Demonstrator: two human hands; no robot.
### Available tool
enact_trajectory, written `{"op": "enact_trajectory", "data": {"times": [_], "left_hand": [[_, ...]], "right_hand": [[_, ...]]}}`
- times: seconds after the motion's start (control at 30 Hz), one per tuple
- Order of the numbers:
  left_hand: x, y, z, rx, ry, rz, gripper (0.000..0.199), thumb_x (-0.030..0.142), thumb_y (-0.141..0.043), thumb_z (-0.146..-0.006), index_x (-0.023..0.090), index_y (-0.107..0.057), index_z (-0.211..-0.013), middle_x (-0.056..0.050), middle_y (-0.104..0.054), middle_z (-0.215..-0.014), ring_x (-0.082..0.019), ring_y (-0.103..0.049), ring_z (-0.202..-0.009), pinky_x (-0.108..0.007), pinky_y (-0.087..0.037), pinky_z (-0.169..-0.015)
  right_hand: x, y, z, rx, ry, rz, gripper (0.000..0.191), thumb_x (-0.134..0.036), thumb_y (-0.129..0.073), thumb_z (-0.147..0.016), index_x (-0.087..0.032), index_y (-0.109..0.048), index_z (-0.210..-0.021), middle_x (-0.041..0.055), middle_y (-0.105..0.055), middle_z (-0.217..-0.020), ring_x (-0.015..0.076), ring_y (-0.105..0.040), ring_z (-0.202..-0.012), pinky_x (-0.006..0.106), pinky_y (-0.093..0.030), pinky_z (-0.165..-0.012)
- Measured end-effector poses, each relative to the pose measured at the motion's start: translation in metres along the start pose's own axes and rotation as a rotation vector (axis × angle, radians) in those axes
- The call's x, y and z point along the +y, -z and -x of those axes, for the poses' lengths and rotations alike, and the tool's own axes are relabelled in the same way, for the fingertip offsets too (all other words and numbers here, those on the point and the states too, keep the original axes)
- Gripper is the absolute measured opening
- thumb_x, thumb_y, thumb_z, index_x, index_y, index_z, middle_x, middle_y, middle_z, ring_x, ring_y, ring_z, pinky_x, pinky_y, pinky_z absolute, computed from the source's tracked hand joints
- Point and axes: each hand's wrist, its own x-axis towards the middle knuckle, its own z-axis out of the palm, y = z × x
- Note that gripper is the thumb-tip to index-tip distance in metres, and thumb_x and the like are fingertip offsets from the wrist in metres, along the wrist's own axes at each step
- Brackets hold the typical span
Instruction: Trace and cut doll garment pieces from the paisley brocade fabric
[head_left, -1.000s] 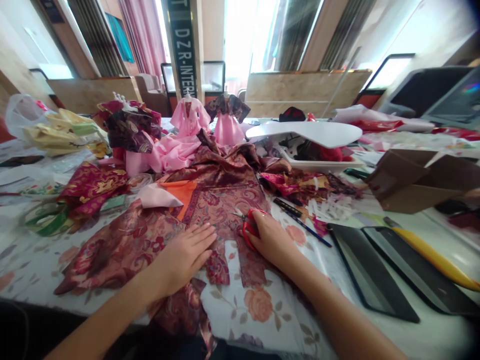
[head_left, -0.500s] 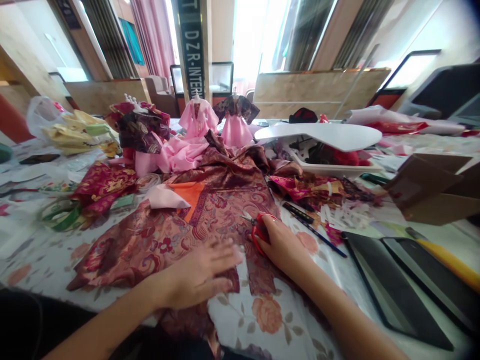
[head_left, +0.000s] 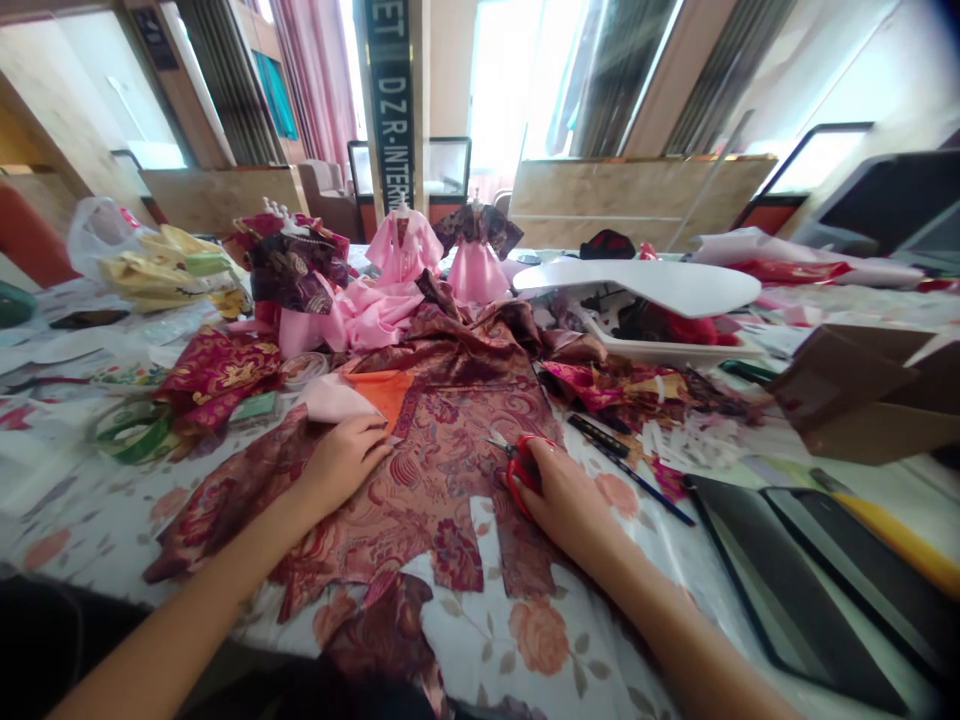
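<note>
A reddish-brown brocade fabric [head_left: 450, 470] with cut edges lies spread over the table in front of me. My right hand [head_left: 551, 490] grips red-handled scissors [head_left: 517, 470], their short blades pointing left over the cloth. On the fabric's left side rests my left hand [head_left: 349, 455], palm down with fingers stretched out, beside an orange piece [head_left: 382, 395] and a pale pink piece [head_left: 334, 397]. Its fingertips lie near the lower edge of the orange piece. A loose scrap of the same brocade [head_left: 386, 630] hangs over the near table edge.
Small doll dresses [head_left: 405, 245] stand at the back among pink cloth [head_left: 375, 310]. Green tape [head_left: 135, 430] lies at left. On the right are a blue pencil [head_left: 660, 490], a cardboard box [head_left: 862, 390], a black flat case [head_left: 787, 580] and a white tray [head_left: 675, 348] with a white board [head_left: 637, 280] above it.
My left hand has moved left and away from me, from the fabric's near middle toward the orange piece. My right hand stays in about the same place with the scissors.
</note>
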Motion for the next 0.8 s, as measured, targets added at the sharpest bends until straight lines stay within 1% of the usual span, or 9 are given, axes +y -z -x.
{"op": "enact_trajectory", "data": {"times": [0.1, 0.2, 0.3, 0.43, 0.5, 0.57, 0.67, 0.73, 0.8], "left_hand": [[0.002, -0.002, -0.01, 0.003, -0.003, 0.016, 0.024, 0.025, -0.049, -0.09, 0.018, -0.069, -0.078, -0.008, -0.068, -0.092, -0.024, -0.059, -0.094, -0.042, -0.045, -0.09], [0.019, -0.005, -0.03, 0.023, 0.022, 0.056, 0.025, 0.028, -0.05, -0.09, 0.017, -0.067, -0.076, -0.009, -0.067, -0.084, -0.025, -0.059, -0.087, -0.041, -0.044, -0.085], [0.047, -0.02, -0.059, 0.061, 0.081, 0.14, 0.033, 0.031, -0.041, -0.094, 0.014, -0.066, -0.082, -0.009, -0.067, -0.079, -0.022, -0.061, -0.075, -0.036, -0.045, -0.073], [0.1, -0.058, -0.089, 0.02, 0.045, 0.308, 0.031, 0.031, -0.042, -0.094, 0.014, -0.067, -0.087, -0.007, -0.07, -0.08, -0.019, -0.063, -0.072, -0.029, -0.046, -0.067], [0.126, -0.072, -0.092, -0.034, -0.016, 0.388, 0.029, 0.03, -0.045, -0.093, 0.015, -0.069, -0.085, -0.006, -0.071, -0.078, -0.017, -0.064, -0.07, -0.026, -0.047, -0.064], [0.141, -0.074, -0.088, -0.08, -0.096, 0.455, 0.023, 0.028, -0.05, -0.092, 0.019, -0.07, -0.087, -0.003, -0.073, -0.086, -0.015, -0.066, -0.077, -0.023, -0.048, -0.07], [0.131, -0.055, -0.078, -0.011, -0.087, 0.469, 0.022, 0.029, -0.052, -0.091, 0.02, -0.069, -0.099, -0.005, -0.07, -0.11, -0.018, -0.063, -0.099, -0.027, -0.047, -0.088], [0.103, -0.034, -0.072, 0.102, 0.049, 0.398, 0.023, 0.029, -0.05, -0.091, 0.018, -0.067, -0.1, -0.008, -0.07, -0.107, -0.02, -0.063, -0.099, -0.032, -0.046, -0.09], [0.07, -0.015, -0.064, 0.158, 0.157, 0.329, 0.027, 0.032, -0.052, -0.088, 0.014, -0.066, -0.101, -0.012, -0.069, -0.099, -0.024, -0.063, -0.09, -0.04, -0.048, -0.085]], "right_hand": [[-0.002, 0.001, 0.0, 0.072, -0.049, -0.094, 0.011, -0.028, -0.048, -0.084, -0.019, -0.05, -0.091, 0.0083, -0.062, -0.084, 0.0237, -0.058, -0.077, 0.034, -0.043, -0.067], [-0.007, 0.003, 0.001, 0.165, -0.148, -0.333, 0.013, -0.033, -0.054, -0.082, -0.021, -0.049, -0.085, 0.0046, -0.06, -0.077, 0.0213, -0.058, -0.071, 0.033, -0.045, -0.065], [-0.012, 0.006, 0.0, 0.149, -0.264, -0.747, 0.024, -0.042, -0.061, -0.079, -0.022, -0.048, -0.077, 0.0012, -0.057, -0.072, 0.0181, -0.057, -0.064, 0.03, -0.047, -0.056], [-0.009, 0.012, -0.004, 0.09, -0.412, -1.186, 0.031, -0.049, -0.064, -0.077, -0.021, -0.051, -0.084, 0.004, -0.062, -0.08, 0.02, -0.062, -0.069, 0.029, -0.051, -0.05], [-0.001, 0.015, -0.007, 0.115, -0.448, -1.205, 0.033, -0.053, -0.06, -0.079, -0.021, -0.052, -0.086, 0.0048, -0.064, -0.081, 0.0207, -0.063, -0.07, 0.028, -0.052, -0.048], [0.008, 0.017, -0.01, 0.141, -0.481, -1.113, 0.034, -0.056, -0.056, -0.081, -0.022, -0.052, -0.082, 0.0039, -0.064, -0.076, 0.0199, -0.063, -0.064, 0.027, -0.049, -0.044], [0.018, 0.016, -0.01, 0.161, -0.534, -0.953, 0.033, -0.051, -0.066, -0.072, -0.022, -0.05, -0.075, 0.0003, -0.06, -0.065, 0.0166, -0.058, -0.051, 0.025, -0.044, -0.038], [0.019, 0.014, -0.009, 0.163, -0.546, -0.906, 0.033, -0.043, -0.073, -0.066, -0.022, -0.049, -0.072, -0.0025, -0.057, -0.059, 0.0136, -0.053, -0.043, 0.024, -0.041, -0.037], [0.017, 0.013, -0.009, 0.154, -0.539, -0.873, 0.03, -0.038, -0.074, -0.064, -0.021, -0.049, -0.07, -0.0034, -0.057, -0.055, 0.0123, -0.05, -0.04, 0.023, -0.04, -0.037]]}}
